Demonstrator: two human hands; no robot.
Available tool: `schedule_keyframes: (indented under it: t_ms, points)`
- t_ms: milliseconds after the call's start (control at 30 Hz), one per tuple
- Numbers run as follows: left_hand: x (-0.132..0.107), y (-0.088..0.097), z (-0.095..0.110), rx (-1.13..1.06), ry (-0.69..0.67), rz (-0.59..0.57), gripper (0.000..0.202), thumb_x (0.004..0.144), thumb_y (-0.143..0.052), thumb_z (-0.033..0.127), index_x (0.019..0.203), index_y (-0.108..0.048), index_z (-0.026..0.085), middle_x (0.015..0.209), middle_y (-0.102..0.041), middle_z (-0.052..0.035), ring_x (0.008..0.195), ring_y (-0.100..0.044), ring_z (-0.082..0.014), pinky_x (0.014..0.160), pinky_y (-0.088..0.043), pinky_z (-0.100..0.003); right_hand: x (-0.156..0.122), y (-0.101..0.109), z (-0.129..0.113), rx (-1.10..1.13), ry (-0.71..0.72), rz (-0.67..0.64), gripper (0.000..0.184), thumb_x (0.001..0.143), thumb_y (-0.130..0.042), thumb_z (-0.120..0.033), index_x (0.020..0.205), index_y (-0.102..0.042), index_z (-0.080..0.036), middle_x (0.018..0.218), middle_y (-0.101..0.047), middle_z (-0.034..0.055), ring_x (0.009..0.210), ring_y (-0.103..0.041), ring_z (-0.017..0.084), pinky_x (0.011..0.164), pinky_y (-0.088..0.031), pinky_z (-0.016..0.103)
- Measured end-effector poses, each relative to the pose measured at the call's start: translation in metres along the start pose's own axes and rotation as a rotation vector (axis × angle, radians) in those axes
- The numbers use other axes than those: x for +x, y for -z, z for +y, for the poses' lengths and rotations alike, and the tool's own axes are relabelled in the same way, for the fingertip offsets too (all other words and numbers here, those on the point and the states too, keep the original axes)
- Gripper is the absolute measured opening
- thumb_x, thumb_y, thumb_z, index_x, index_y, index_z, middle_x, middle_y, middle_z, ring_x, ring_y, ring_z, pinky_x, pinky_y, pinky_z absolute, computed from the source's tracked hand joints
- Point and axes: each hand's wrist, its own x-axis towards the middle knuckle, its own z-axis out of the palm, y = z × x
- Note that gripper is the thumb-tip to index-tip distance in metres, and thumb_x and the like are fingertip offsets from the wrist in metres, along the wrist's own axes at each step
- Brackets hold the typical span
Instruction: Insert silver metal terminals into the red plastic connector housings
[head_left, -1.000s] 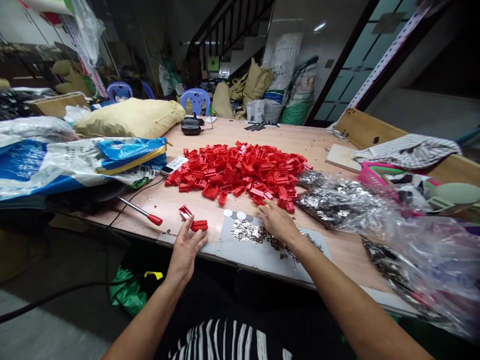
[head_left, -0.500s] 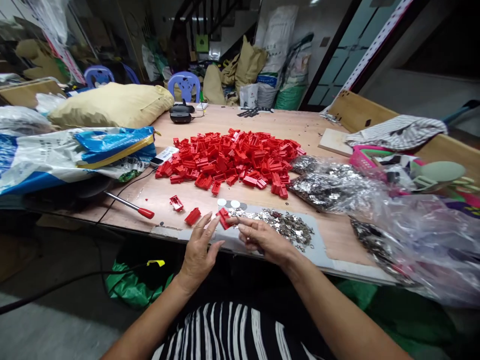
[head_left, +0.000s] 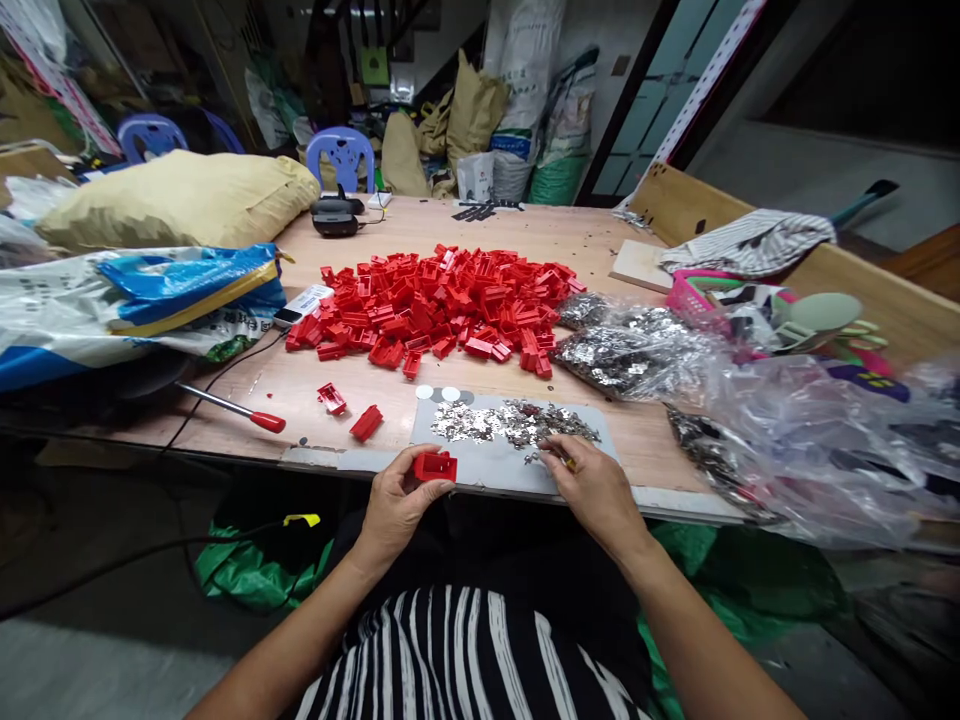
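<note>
My left hand [head_left: 395, 505] grips a small red plastic housing [head_left: 435, 465] at the near table edge. My right hand [head_left: 592, 487] rests on a grey mat [head_left: 495, 462], its fingers pinching into a scatter of small shiny metal pieces [head_left: 510, 423]; what they hold is too small to tell. A big heap of the same red housings [head_left: 442, 305] lies in the middle of the wooden table [head_left: 420, 225]. Two loose red housings [head_left: 349, 410] lie left of the mat.
A red-handled screwdriver [head_left: 232, 408] lies at the left. Clear plastic bags of metal pieces [head_left: 645, 355] spread to the right. Printed sacks [head_left: 135, 300] and a tan sack [head_left: 180, 200] lie at the left, a black device [head_left: 335, 216] sits far back, a pink basket [head_left: 697, 295] at the right.
The red housing went from between both hands into my left hand alone. My right hand moved right onto the metal pieces. Both hands came nearer the table edge.
</note>
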Motion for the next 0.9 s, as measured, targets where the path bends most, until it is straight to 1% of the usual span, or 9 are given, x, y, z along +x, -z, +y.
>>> schedule_keyframes:
  t_ms: [67, 133, 300, 400, 467, 567, 667, 767, 900]
  points:
    - [-0.001, -0.003, 0.003, -0.067, 0.044, 0.016, 0.042, 0.072, -0.074, 0.034, 0.109, -0.063, 0.017, 0.091, -0.071, -0.0036, 0.081, -0.069, -0.0169, 0.074, -0.056, -0.027, 0.000, 0.001, 0.011, -0.204, 0.014, 0.021, 0.015, 0.085, -0.055, -0.028, 0.093, -0.066, -0.023, 0.095, -0.069, 0.0043, 0.084, -0.063, 0.023, 0.068, -0.044, 0.032]
    - [-0.001, -0.005, 0.004, -0.080, 0.031, 0.037, 0.043, 0.070, -0.076, 0.034, 0.107, -0.063, 0.018, 0.088, -0.071, -0.0021, 0.077, -0.068, -0.0158, 0.070, -0.056, -0.024, 0.000, -0.002, 0.015, -0.311, 0.038, 0.012, 0.016, 0.086, -0.054, -0.029, 0.095, -0.066, -0.024, 0.097, -0.069, 0.0037, 0.082, -0.065, 0.022, 0.064, -0.044, 0.031]
    - [-0.004, -0.005, 0.001, 0.007, -0.112, 0.020, 0.038, 0.068, -0.079, 0.033, 0.101, -0.065, 0.018, 0.089, -0.073, -0.0026, 0.077, -0.070, -0.0157, 0.073, -0.057, -0.024, 0.001, -0.010, 0.014, -0.363, 0.108, -0.005, 0.014, 0.089, -0.053, -0.031, 0.092, -0.065, -0.026, 0.095, -0.069, 0.0013, 0.081, -0.065, 0.020, 0.063, -0.045, 0.029]
    - [-0.006, -0.004, 0.000, 0.071, -0.208, 0.021, 0.040, 0.070, -0.077, 0.034, 0.104, -0.064, 0.019, 0.100, -0.073, -0.0059, 0.083, -0.071, -0.0176, 0.078, -0.057, -0.027, 0.004, -0.009, 0.011, -0.273, 0.131, 0.005, 0.013, 0.088, -0.052, -0.030, 0.092, -0.063, -0.025, 0.094, -0.069, 0.0024, 0.077, -0.064, 0.019, 0.063, -0.045, 0.028]
    - [-0.007, -0.004, 0.000, 0.128, -0.263, 0.040, 0.041, 0.071, -0.076, 0.036, 0.106, -0.064, 0.019, 0.101, -0.073, -0.0067, 0.082, -0.071, -0.0177, 0.077, -0.058, -0.027, 0.004, -0.008, 0.004, -0.141, 0.147, -0.038, 0.012, 0.088, -0.052, -0.030, 0.092, -0.061, -0.023, 0.087, -0.069, 0.0021, 0.071, -0.062, 0.017, 0.063, -0.045, 0.027]
    - [-0.007, -0.006, 0.002, 0.250, -0.355, 0.064, 0.043, 0.072, -0.075, 0.038, 0.109, -0.063, 0.020, 0.097, -0.074, -0.0059, 0.077, -0.072, -0.0171, 0.075, -0.058, -0.026, 0.000, -0.008, -0.015, 0.050, 0.179, -0.105, 0.011, 0.088, -0.052, -0.032, 0.090, -0.058, -0.022, 0.077, -0.066, 0.0007, 0.063, -0.059, 0.015, 0.060, -0.044, 0.025]
    - [-0.006, -0.007, 0.007, 0.341, -0.448, 0.067, 0.042, 0.074, -0.074, 0.039, 0.109, -0.063, 0.019, 0.098, -0.074, -0.0066, 0.082, -0.071, -0.0181, 0.077, -0.057, -0.027, -0.006, -0.011, -0.036, 0.168, 0.215, -0.124, 0.012, 0.088, -0.054, -0.034, 0.088, -0.057, -0.022, 0.076, -0.064, 0.0010, 0.061, -0.055, 0.014, 0.058, -0.042, 0.025]
    - [-0.007, -0.008, 0.011, 0.386, -0.499, 0.070, 0.037, 0.075, -0.073, 0.039, 0.104, -0.063, 0.019, 0.095, -0.074, -0.0066, 0.081, -0.071, -0.0175, 0.077, -0.056, -0.027, -0.012, -0.016, -0.051, 0.232, 0.248, -0.146, 0.012, 0.089, -0.055, -0.034, 0.086, -0.057, -0.023, 0.071, -0.061, 0.0005, 0.056, -0.052, 0.013, 0.055, -0.041, 0.026]
    - [-0.008, -0.008, 0.015, 0.426, -0.520, 0.059, 0.033, 0.077, -0.070, 0.039, 0.102, -0.063, 0.019, 0.092, -0.073, -0.0061, 0.080, -0.070, -0.0168, 0.075, -0.055, -0.027, -0.015, -0.022, -0.059, 0.226, 0.323, -0.169, 0.007, 0.088, -0.054, -0.029, 0.085, -0.058, -0.024, 0.069, -0.061, 0.0005, 0.056, -0.053, 0.014, 0.056, -0.041, 0.027]
